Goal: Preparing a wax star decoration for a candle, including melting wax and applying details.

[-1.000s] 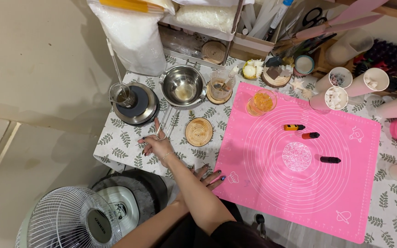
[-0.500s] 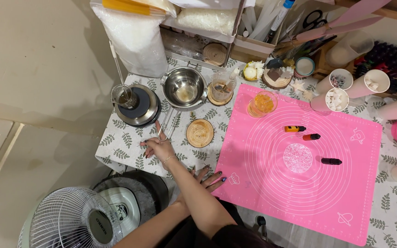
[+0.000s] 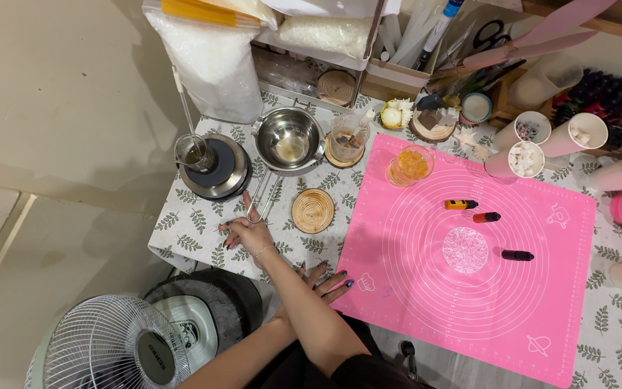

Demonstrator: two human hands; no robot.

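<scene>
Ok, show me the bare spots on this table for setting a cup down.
Free: the pink mat's near half, below the glitter disc. Also the tablecloth between the wooden coaster and the mat. Crowded: the far edge around the steel bowl.

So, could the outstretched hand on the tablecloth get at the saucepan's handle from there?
Probably yes. The outstretched hand lies open on the tablecloth, fingertips right by the end of the saucepan handle; nothing stands between them, and the wooden coaster sits off to one side.

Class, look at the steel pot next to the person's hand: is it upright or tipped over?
Upright. The steel pot stands with its round opening facing up, a little pale liquid at its bottom, and its wire handle reaches toward the hand.
</scene>
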